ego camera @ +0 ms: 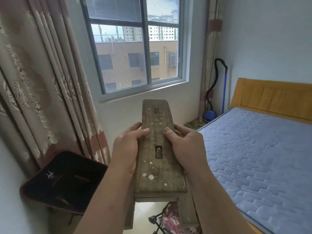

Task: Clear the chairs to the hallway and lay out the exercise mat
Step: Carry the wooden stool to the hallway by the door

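A long, worn wooden bench (157,168) with paint spots and two mortise holes is lifted in front of me, its seat pointing toward the window. My left hand (125,146) grips its left edge, thumb on top. My right hand (184,146) grips the right edge the same way. Its legs hang below, partly hidden by my arms. A chair with a black, red-trimmed cushion (64,181) stands at the left by the curtain. A small folding stool with floral fabric (170,220) sits on the floor under the bench. No exercise mat is visible.
A bed with a blue quilted mattress (256,156) and orange headboard fills the right side. A patterned curtain (38,81) hangs at the left, the window (135,48) straight ahead. A blue upright cleaner (219,92) stands in the far corner. Only a narrow strip of floor shows.
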Tool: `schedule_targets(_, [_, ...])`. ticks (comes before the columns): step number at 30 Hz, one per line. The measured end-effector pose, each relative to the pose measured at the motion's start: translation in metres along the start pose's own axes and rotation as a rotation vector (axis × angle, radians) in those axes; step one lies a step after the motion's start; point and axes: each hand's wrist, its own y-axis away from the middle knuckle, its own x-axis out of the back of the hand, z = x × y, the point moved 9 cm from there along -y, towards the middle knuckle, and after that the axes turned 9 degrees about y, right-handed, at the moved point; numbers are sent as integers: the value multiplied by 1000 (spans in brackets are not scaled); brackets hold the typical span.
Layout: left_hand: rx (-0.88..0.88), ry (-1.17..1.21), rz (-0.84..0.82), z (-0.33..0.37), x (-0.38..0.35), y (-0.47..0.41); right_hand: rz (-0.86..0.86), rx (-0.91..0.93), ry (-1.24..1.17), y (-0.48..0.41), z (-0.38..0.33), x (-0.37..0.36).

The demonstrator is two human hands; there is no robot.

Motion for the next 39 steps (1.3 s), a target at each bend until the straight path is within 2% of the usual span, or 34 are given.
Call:
schedule_targets(9, [146, -5, -152, -52, -84, -66, 211, -41, 144, -50, 34, 69])
schedule_targets(13, [270, -3, -339, -87, -128, -92, 355, -116, 204, -56, 45, 97])
schedule_targets(20, [463, -64, -662, -139, -211, -105, 703, -227, 315, -36, 55, 159])
schedule_targets(30, [645, -104, -1042, -182, -295, -16, 1154, -264, 451, 63, 32, 229])
schedule_targets(37, [798, -157, -1368, -197, -340, 128, 1452, -353, 510, 188, 1, 278])
schedule_targets(39, [813, -171, -1412, -204, -346, 152, 1456, -354, 521, 205, -8, 284])
